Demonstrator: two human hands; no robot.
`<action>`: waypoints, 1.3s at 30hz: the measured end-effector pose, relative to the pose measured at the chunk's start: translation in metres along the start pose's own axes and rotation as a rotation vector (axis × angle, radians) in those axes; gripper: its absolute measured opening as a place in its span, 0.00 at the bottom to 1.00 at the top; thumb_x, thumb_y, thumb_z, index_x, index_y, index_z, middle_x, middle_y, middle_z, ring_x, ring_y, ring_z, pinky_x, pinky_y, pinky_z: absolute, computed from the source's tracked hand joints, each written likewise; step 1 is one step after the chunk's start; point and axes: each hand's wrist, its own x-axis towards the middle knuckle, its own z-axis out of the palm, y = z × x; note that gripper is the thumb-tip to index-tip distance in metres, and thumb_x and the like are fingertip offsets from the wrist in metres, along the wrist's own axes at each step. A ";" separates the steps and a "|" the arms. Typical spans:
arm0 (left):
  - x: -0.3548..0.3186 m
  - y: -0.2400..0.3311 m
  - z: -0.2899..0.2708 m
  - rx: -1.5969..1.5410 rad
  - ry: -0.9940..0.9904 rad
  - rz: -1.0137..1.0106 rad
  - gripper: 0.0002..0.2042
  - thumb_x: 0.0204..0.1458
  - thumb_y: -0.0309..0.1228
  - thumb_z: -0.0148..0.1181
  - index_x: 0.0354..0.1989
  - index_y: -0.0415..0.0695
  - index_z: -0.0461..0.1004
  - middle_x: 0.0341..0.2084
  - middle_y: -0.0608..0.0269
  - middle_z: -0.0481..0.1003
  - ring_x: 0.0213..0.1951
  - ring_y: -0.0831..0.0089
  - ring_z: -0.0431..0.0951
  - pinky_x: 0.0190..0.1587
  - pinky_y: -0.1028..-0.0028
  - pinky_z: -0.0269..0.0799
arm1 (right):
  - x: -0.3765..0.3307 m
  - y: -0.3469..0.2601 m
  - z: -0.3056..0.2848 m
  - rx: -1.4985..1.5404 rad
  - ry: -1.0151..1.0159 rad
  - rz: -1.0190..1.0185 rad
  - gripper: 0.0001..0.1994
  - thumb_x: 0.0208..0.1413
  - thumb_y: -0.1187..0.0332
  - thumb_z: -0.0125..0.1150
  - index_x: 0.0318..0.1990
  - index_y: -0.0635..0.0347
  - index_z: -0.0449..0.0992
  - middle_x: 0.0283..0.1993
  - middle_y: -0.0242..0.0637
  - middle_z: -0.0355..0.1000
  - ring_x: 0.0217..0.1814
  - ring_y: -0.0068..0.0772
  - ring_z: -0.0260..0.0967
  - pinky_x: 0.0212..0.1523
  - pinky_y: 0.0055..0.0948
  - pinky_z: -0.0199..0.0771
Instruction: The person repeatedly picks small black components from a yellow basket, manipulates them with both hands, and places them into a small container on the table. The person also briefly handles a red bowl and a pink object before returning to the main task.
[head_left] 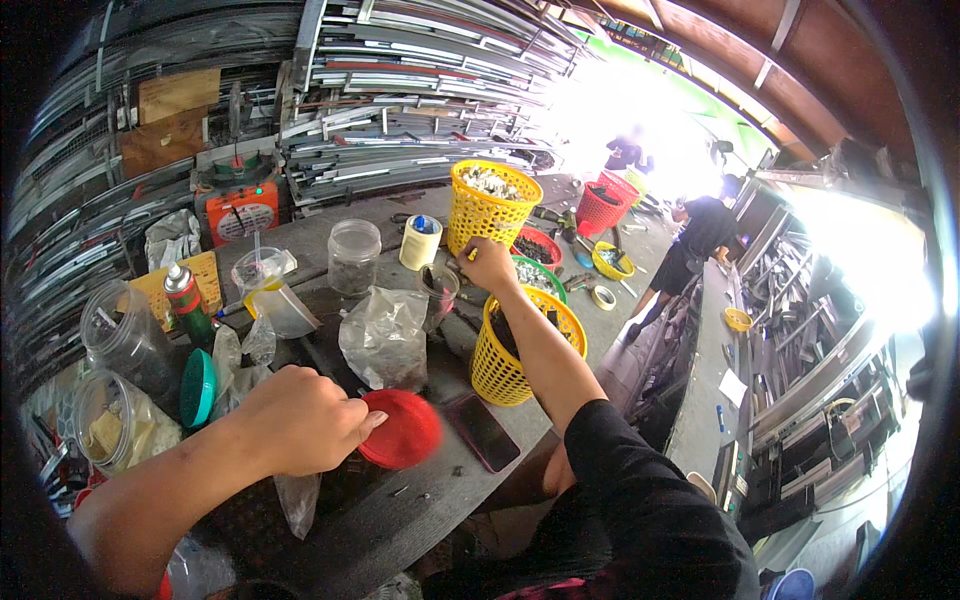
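Note:
My left hand (310,425) pinches the edge of a red round lid (400,430), a little blurred, over the near edge of the workbench. Farther off, my right hand (487,262) has its fingers curled together beside a tall yellow basket (495,205) of small metal pieces. Whatever those fingers hold, if anything, is hidden. Just left of and below that hand is a small clear plastic cup (440,288). A crumpled clear plastic bag (384,335) lies between my hands. Under my right forearm stands a second yellow basket (500,365) with dark pieces.
A phone (482,432) lies at the bench's edge. Clear jars (354,258), a white can (420,243), a spray can (186,300) and a green lid (198,387) stand to the left. Red baskets (603,205) are farther back. A person (705,230) stands at the right.

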 end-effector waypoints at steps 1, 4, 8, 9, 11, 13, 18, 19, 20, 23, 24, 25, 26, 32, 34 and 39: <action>0.000 -0.001 0.000 0.000 -0.007 -0.007 0.22 0.64 0.41 0.59 0.18 0.43 0.77 0.13 0.51 0.76 0.19 0.50 0.80 0.25 0.55 0.78 | 0.001 0.001 0.002 -0.022 -0.024 -0.013 0.18 0.53 0.54 0.73 0.41 0.58 0.84 0.35 0.55 0.81 0.42 0.57 0.82 0.47 0.49 0.82; -0.001 -0.001 0.000 -0.008 -0.018 -0.022 0.22 0.65 0.41 0.59 0.19 0.43 0.78 0.13 0.52 0.76 0.19 0.49 0.80 0.26 0.55 0.78 | 0.002 0.002 0.006 -0.045 -0.086 -0.026 0.23 0.53 0.51 0.73 0.49 0.57 0.82 0.42 0.57 0.82 0.48 0.58 0.81 0.52 0.49 0.80; -0.001 -0.004 -0.001 0.057 -0.060 -0.025 0.21 0.64 0.41 0.59 0.19 0.45 0.76 0.14 0.55 0.76 0.20 0.51 0.81 0.26 0.53 0.78 | 0.002 0.004 0.006 -0.094 -0.186 -0.006 0.23 0.55 0.49 0.70 0.51 0.56 0.82 0.44 0.58 0.82 0.51 0.58 0.81 0.55 0.49 0.80; -0.001 -0.005 -0.002 0.065 -0.051 -0.030 0.21 0.64 0.41 0.59 0.19 0.45 0.76 0.14 0.55 0.76 0.20 0.51 0.81 0.26 0.53 0.78 | 0.003 0.004 0.006 -0.099 -0.194 -0.013 0.22 0.55 0.50 0.69 0.50 0.56 0.83 0.43 0.58 0.82 0.50 0.58 0.81 0.54 0.49 0.80; -0.001 -0.008 -0.003 0.106 -0.066 -0.038 0.20 0.64 0.41 0.60 0.19 0.46 0.76 0.14 0.55 0.76 0.20 0.51 0.80 0.25 0.53 0.77 | 0.004 0.005 0.006 -0.061 -0.266 0.026 0.24 0.49 0.54 0.68 0.51 0.60 0.83 0.47 0.59 0.81 0.54 0.60 0.80 0.56 0.51 0.81; -0.001 -0.010 -0.004 0.095 -0.061 -0.042 0.21 0.65 0.41 0.58 0.19 0.45 0.77 0.14 0.54 0.76 0.20 0.50 0.80 0.26 0.53 0.78 | 0.005 0.006 0.007 -0.063 -0.244 0.021 0.24 0.50 0.54 0.67 0.50 0.60 0.83 0.46 0.59 0.81 0.53 0.60 0.80 0.56 0.51 0.81; -0.001 -0.012 -0.004 0.081 -0.066 -0.038 0.21 0.66 0.41 0.58 0.19 0.44 0.77 0.14 0.54 0.76 0.20 0.49 0.80 0.27 0.53 0.78 | 0.007 0.008 0.012 -0.092 -0.266 0.070 0.23 0.50 0.54 0.65 0.51 0.58 0.84 0.47 0.59 0.81 0.53 0.60 0.80 0.56 0.52 0.81; -0.002 -0.012 -0.003 0.080 -0.068 -0.035 0.21 0.66 0.41 0.58 0.19 0.44 0.77 0.14 0.54 0.76 0.20 0.49 0.80 0.26 0.53 0.78 | 0.006 0.009 0.012 -0.086 -0.269 0.076 0.22 0.51 0.56 0.64 0.50 0.57 0.84 0.48 0.59 0.81 0.54 0.59 0.80 0.56 0.52 0.81; -0.002 -0.012 -0.003 0.089 -0.080 -0.031 0.21 0.66 0.41 0.58 0.20 0.44 0.77 0.14 0.54 0.76 0.20 0.50 0.80 0.26 0.53 0.78 | 0.006 0.009 0.012 -0.060 -0.257 0.048 0.22 0.51 0.55 0.65 0.50 0.57 0.84 0.47 0.58 0.81 0.53 0.59 0.80 0.56 0.51 0.81; -0.003 -0.012 -0.003 0.099 -0.062 -0.019 0.21 0.65 0.41 0.58 0.19 0.44 0.77 0.14 0.54 0.76 0.19 0.50 0.80 0.26 0.54 0.78 | 0.005 0.007 0.011 -0.049 -0.252 0.027 0.22 0.51 0.52 0.68 0.48 0.57 0.85 0.45 0.57 0.82 0.52 0.59 0.80 0.55 0.50 0.81; -0.003 -0.013 -0.003 0.084 -0.056 -0.025 0.21 0.65 0.41 0.58 0.19 0.44 0.77 0.14 0.54 0.76 0.19 0.50 0.80 0.26 0.54 0.78 | 0.004 0.007 0.010 -0.046 -0.259 0.019 0.22 0.51 0.51 0.69 0.48 0.57 0.85 0.45 0.56 0.82 0.52 0.59 0.80 0.55 0.50 0.81; -0.003 -0.013 -0.003 0.079 -0.058 -0.028 0.21 0.65 0.41 0.58 0.19 0.44 0.77 0.14 0.54 0.76 0.19 0.50 0.80 0.26 0.54 0.77 | 0.004 0.006 0.009 -0.048 -0.268 0.019 0.23 0.50 0.50 0.70 0.47 0.57 0.86 0.44 0.56 0.82 0.52 0.59 0.80 0.54 0.50 0.81; -0.003 -0.014 -0.004 0.086 -0.068 -0.027 0.21 0.65 0.41 0.58 0.19 0.44 0.77 0.14 0.54 0.76 0.19 0.50 0.80 0.26 0.54 0.77 | 0.004 0.006 0.009 -0.037 -0.272 -0.020 0.21 0.51 0.50 0.71 0.45 0.56 0.86 0.42 0.53 0.83 0.49 0.56 0.81 0.52 0.48 0.81; -0.001 -0.014 -0.003 0.092 -0.086 -0.043 0.21 0.65 0.40 0.59 0.19 0.43 0.76 0.14 0.53 0.76 0.19 0.49 0.79 0.26 0.53 0.77 | 0.007 0.010 0.011 -0.085 -0.342 -0.180 0.18 0.50 0.51 0.73 0.42 0.53 0.87 0.38 0.45 0.84 0.43 0.50 0.82 0.48 0.43 0.82; -0.001 -0.015 -0.003 0.071 -0.070 -0.039 0.21 0.64 0.40 0.59 0.19 0.43 0.76 0.14 0.53 0.76 0.19 0.49 0.80 0.26 0.53 0.77 | 0.008 0.013 0.013 -0.111 -0.369 -0.175 0.19 0.50 0.50 0.73 0.42 0.52 0.87 0.38 0.45 0.84 0.42 0.50 0.82 0.47 0.42 0.82; -0.001 -0.016 0.001 0.075 -0.049 -0.032 0.21 0.64 0.41 0.59 0.19 0.44 0.77 0.14 0.53 0.76 0.19 0.49 0.80 0.26 0.53 0.77 | 0.011 0.020 0.018 -0.122 -0.345 -0.186 0.19 0.47 0.52 0.74 0.42 0.54 0.87 0.40 0.46 0.84 0.44 0.52 0.82 0.48 0.44 0.82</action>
